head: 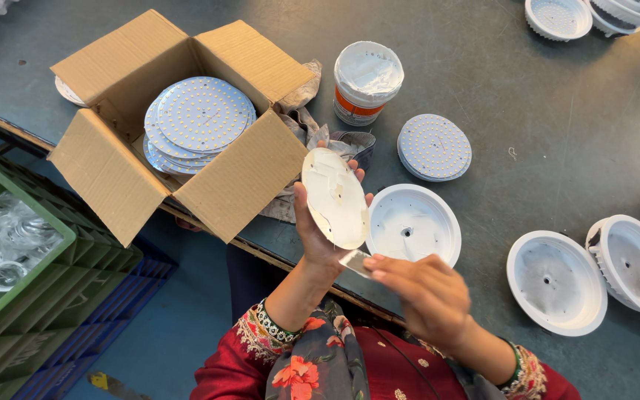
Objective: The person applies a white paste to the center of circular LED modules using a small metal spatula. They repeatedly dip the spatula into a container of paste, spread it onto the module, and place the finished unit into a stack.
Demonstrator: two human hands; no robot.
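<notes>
- Clearly our left hand [318, 241] holds the thin round white metal disc [335, 197] upright above the table edge, its pale smeared back toward us, thumb on the near face and fingertips curled round the far rim
- Our right hand [427, 292] pinches a small flat grey scraper blade [354, 262] between thumb and forefinger, its tip touching the disc's lower edge
- We judge the disc light and stiff but easily bent, with a paste film that could make it slick; the rim is the safest place to grip, away from the coated face
- Just beside the disc lies a white round plastic lamp housing [412, 224], open side up; two more white housings [590, 274] sit to the right
- Behind, an open brown cardboard box [179, 126] holds stacked discs, and a white paste tub [367, 81] stands near a small stack of dotted discs [434, 147]
- Open room on the grey metal tabletop [498, 96] lies mostly beyond the housings; the table edge runs close under our hands, with a green plastic crate [9, 244] below on the left
</notes>
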